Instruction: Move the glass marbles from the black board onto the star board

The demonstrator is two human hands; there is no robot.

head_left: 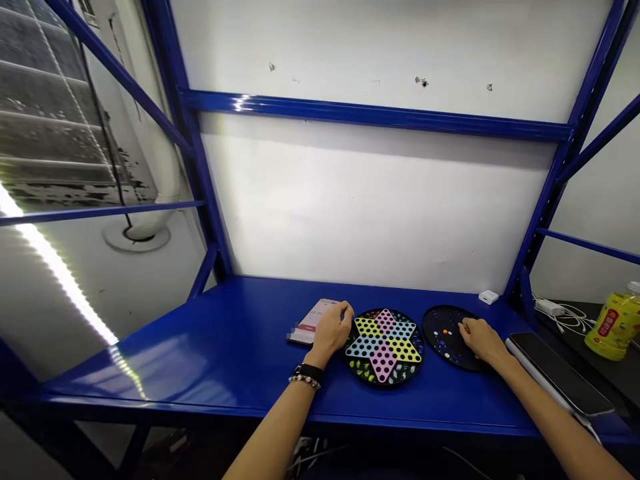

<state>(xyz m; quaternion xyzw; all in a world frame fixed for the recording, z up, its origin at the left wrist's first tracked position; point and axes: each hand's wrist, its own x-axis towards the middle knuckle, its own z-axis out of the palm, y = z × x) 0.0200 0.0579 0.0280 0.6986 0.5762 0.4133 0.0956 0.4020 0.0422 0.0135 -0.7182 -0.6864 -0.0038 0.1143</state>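
A round black Chinese checkers board (385,345) lies on the blue table, its star marked in pink, yellow and light blue with dark holes. Coloured pieces sit in the pockets around the star. At the board's left edge is my left hand (332,329), fingers curled; whether it grips anything is hidden. My right hand (483,340) is over the right part of a round black tray (443,320), fingers closed together, and what they hold cannot be made out. Small marbles (445,332), including orange, white and blue ones, are scattered in the tray.
A lit phone (310,320) lies left of the board. Right of my right hand is a dark-screened phone on a white slab (560,373). A small white case (489,297) sits near the back. A yellow bottle (614,323) and white cables (565,313) are farther right.
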